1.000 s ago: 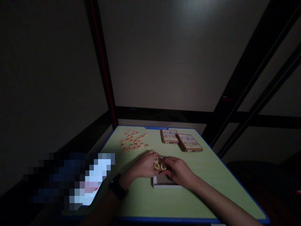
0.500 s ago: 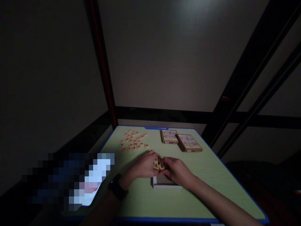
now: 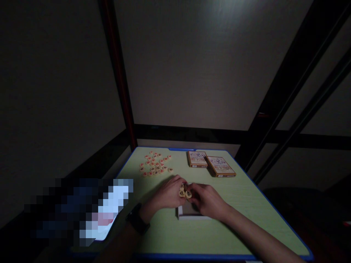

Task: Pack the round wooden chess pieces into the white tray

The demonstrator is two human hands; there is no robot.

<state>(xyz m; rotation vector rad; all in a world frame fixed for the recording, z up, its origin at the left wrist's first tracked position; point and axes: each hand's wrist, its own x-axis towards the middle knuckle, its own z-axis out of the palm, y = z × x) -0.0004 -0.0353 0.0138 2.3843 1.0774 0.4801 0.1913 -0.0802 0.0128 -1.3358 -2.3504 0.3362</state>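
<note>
Pinching round game pieces between them, left hand and right hand fingers clamp together above a box.

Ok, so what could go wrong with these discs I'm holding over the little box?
The round pale wooden game discs are pinched only between your left hand and right hand, so one could slip, miss the small white open box below and roll off the green table. The light is dim, so a dropped disc might be hard to spot.
</note>
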